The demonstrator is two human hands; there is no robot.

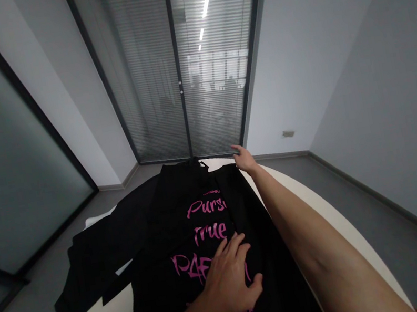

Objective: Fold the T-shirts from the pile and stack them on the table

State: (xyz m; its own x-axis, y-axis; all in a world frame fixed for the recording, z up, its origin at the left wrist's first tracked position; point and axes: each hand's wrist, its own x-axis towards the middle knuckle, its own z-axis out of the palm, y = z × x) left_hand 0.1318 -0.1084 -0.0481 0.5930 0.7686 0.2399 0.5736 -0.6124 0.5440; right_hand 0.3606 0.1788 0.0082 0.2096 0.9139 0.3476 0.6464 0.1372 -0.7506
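A black long-sleeved sweatshirt (156,223) with pink lettering lies spread on a round white table (328,205). Its left sleeve stretches out toward the table's left edge, while the right side is folded inward over part of the print. My left hand (231,277) rests palm down on the lettering, fingers loosely spread, and covers some of the letters. Beyond it, my right hand (245,159) is at the sweatshirt's far right corner, near the table's far edge. One finger there points outward; the others are partly hidden, and I see nothing held.
A small white piece (97,220) shows from under the sleeve at the left. Glass panels with blinds (179,75) stand behind the table. A frosted panel (12,157) is on the left, and a plain wall (354,46) with a small socket (288,133) on the right.
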